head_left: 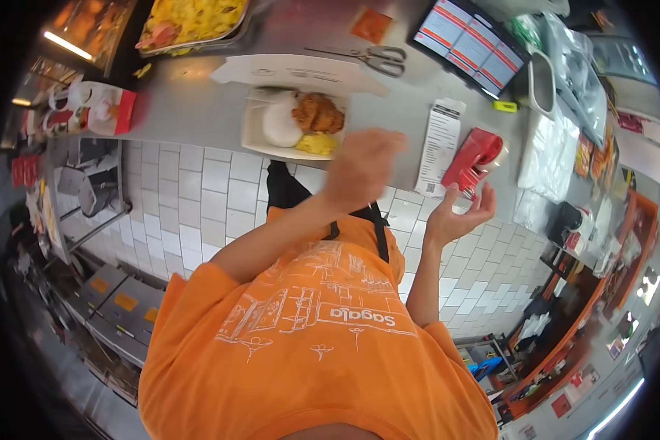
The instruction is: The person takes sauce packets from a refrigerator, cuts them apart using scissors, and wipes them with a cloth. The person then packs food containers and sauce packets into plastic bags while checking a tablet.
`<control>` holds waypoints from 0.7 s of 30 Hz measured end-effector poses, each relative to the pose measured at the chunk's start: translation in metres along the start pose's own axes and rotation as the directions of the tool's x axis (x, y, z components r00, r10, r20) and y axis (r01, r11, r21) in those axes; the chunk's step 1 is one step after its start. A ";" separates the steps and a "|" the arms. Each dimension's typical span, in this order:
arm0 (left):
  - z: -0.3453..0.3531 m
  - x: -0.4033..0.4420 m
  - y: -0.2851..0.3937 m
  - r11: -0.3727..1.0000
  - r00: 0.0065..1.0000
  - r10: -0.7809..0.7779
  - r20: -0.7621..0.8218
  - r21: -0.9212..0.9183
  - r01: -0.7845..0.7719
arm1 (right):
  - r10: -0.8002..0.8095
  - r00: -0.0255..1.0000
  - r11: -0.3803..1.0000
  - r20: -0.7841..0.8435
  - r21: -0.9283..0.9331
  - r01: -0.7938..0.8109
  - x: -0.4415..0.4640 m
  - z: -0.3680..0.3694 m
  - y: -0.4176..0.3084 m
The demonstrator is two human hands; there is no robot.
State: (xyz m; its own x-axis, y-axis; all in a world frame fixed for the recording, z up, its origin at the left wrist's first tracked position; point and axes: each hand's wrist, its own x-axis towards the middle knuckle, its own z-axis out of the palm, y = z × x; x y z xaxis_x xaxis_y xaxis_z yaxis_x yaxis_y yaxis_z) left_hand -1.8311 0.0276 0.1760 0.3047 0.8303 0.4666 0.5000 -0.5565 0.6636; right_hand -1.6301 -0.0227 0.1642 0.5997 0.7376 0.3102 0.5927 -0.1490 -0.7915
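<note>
An open cardboard box [254,121] on the steel counter holds white rice [281,121], browned fried pieces [318,114] and yellow food [317,143]. My left hand [363,167] is just right of the box's front corner, its fingers smeared by motion; whether it holds anything is unclear. My right hand [458,218] has its thumb and fingers apart, at the near end of a red packet [477,152]; contact is unclear. Left of the packet lies a printed receipt [440,143].
Scissors [383,61] lie behind the box. A screen [471,45] stands at the back right, near clear plastic bags [551,150]. A metal tray of yellow food [191,22] is at the back left; a red and white carton [110,108] sits at the left.
</note>
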 end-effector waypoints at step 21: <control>-0.175 -0.051 -0.096 0.772 0.778 -0.569 0.267 -0.150 0.617 | -0.042 0.669 0.983 0.742 0.150 -0.105 -0.059 0.100 -0.134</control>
State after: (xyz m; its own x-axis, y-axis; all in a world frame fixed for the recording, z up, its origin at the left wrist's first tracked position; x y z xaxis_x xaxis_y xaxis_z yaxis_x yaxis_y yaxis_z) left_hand -2.0368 0.0333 0.1910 0.1689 0.9707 -0.1709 0.4524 0.0777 0.8884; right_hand -1.7983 0.0197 0.1992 -0.0226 0.9884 -0.1501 0.4391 -0.1250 -0.8897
